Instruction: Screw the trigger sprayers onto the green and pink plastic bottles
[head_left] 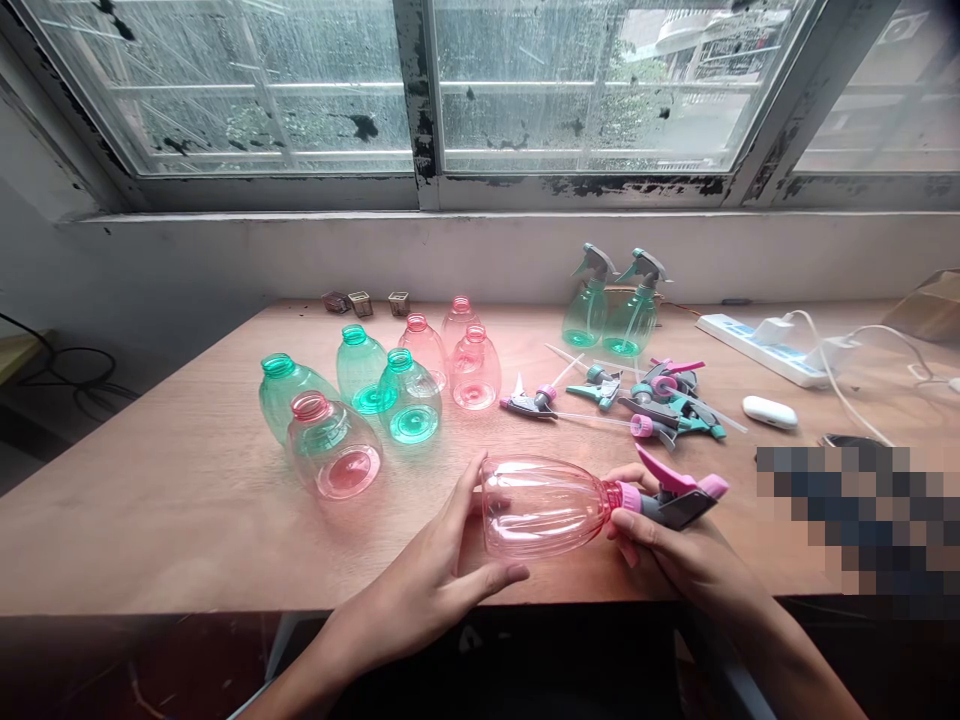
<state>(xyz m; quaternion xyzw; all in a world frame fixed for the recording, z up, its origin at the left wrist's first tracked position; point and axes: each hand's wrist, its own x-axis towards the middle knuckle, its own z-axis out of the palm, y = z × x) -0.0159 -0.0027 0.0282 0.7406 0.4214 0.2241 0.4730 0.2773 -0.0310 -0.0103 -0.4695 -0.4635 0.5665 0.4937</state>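
Observation:
A clear pink spray bottle [544, 506] lies sideways over the front edge of the table, its base to the left. A grey sprayer head with a pink trigger [682, 490] sits on its neck. My right hand [679, 545] is closed around the pink collar and neck, thumb in front. At the base, my left hand [442, 565] has its thumb spread away from the bottle, with fingers partly hidden behind it. Beyond the bottle lies a pile of loose sprayer heads [667, 400] in grey, pink and teal, with thin tubes.
Several open bottles without heads, green [409, 395] and pink [337, 450], stand at the left. Two green bottles with sprayers [630, 318] stand at the back. A white power strip [765, 348] with cables and a white oval case [770, 412] lie right. The far right is pixelated.

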